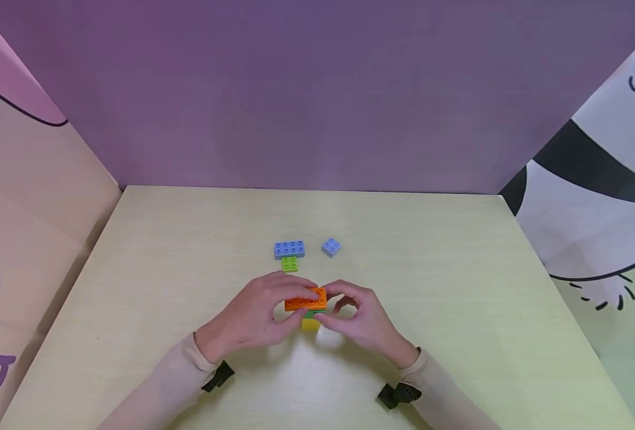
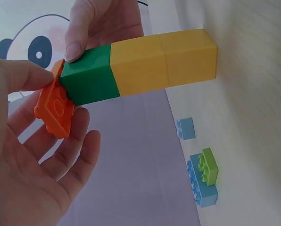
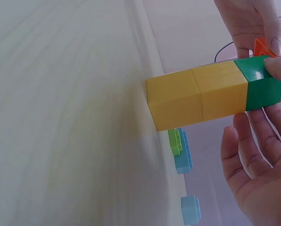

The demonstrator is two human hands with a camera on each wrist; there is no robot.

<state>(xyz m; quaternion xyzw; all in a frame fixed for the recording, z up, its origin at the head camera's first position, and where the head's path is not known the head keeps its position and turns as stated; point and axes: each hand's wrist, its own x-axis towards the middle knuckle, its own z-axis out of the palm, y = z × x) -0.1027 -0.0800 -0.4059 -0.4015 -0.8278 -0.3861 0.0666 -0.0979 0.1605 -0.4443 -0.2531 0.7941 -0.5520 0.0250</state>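
Note:
A tower stands on the table: two yellow bricks (image 2: 138,66) with a green brick (image 2: 91,77) above them. On top lies an orange brick (image 1: 295,304), wider than the tower, jutting out to the left so part of its hollow underside shows in the left wrist view. My left hand (image 1: 247,310) pinches the orange brick between thumb and fingers. From the other side, my right hand (image 1: 365,322) holds the tower's top, its thumb on the green brick and its index fingertip by the orange brick's right end. The other right fingers are spread behind the tower.
Beyond the hands lie a long blue brick (image 1: 289,249) and a small lime green brick (image 1: 290,264) right against it. A small blue brick (image 1: 331,247) sits to their right. A purple wall (image 1: 317,95) rises at the table's (image 1: 188,227) back edge.

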